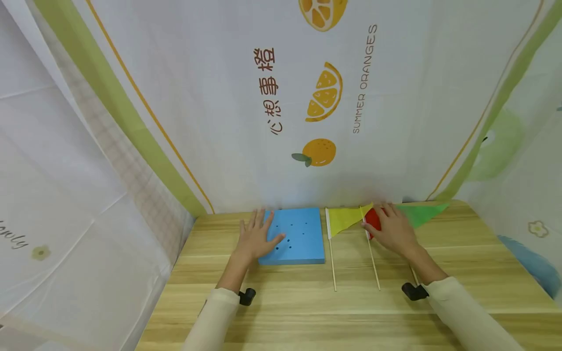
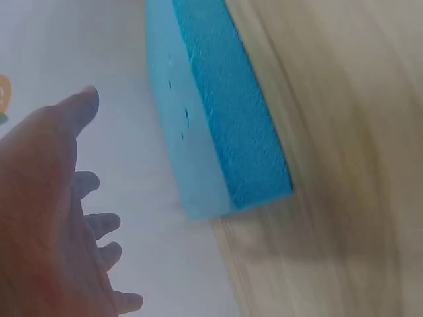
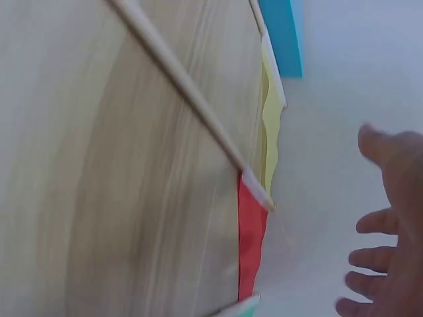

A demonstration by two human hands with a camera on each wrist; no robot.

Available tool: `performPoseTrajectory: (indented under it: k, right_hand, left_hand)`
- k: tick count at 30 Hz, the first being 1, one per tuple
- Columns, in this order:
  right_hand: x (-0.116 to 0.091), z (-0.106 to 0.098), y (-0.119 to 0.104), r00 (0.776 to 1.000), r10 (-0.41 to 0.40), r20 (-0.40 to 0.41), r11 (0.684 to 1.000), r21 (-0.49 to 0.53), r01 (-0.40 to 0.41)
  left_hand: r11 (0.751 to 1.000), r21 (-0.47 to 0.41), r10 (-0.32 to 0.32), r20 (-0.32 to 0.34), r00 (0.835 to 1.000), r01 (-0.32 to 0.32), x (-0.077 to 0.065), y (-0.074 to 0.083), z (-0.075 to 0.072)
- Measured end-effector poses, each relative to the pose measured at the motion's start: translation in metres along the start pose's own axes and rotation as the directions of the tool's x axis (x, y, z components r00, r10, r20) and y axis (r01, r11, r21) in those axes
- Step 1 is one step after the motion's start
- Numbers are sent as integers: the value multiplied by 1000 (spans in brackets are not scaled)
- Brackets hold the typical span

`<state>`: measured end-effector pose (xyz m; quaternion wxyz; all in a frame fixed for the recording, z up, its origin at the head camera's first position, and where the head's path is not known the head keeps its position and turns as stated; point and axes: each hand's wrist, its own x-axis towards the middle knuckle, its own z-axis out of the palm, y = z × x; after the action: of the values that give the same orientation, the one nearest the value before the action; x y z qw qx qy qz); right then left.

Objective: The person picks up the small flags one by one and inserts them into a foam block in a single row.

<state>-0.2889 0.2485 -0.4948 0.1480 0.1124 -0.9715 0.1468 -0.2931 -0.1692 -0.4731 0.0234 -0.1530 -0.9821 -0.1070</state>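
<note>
My left hand (image 1: pixel 253 241) spreads its fingers over the left edge of a blue foam block (image 1: pixel 309 248) that has several small holes in its top. In the left wrist view, a gap shows between that hand and the block (image 2: pixel 244 125). Above a red pennant flag (image 1: pixel 372 219), my right hand (image 1: pixel 395 233) is held with its fingers apart, hiding part of the cloth. The right wrist view shows this hand (image 3: pixel 403 218) away from the red cloth (image 3: pixel 251 234). A yellow flag (image 1: pixel 343 219) lies between block and red flag; a green flag (image 1: pixel 423 213) lies to the right.
The flags' thin wooden sticks (image 1: pixel 332 268) point toward the table's near side. The wooden table (image 1: pixel 290 312) ends at a white curtain (image 1: pixel 210 97) with orange prints. More patterned cloth hangs on the left and right.
</note>
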Motion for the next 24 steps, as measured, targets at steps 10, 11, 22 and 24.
performPoseTrajectory:
  k: [10,11,22,24]
  right_hand:
    - [-4,15,-37,1000,14,5,992,124,-14]
    - [-5,17,-41,1000,16,14,991,135,-18]
    - [-15,31,-72,984,60,168,974,204,-94]
    - [-16,36,-75,981,69,182,974,200,-106]
  left_hand:
    - [995,-8,97,-85,992,-98,-19,11,19]
    - [994,-14,105,-88,991,-107,-21,12,21]
    - [987,-50,149,-84,985,-154,-35,27,38]
    - [987,-52,150,-73,986,-154,-35,30,39]
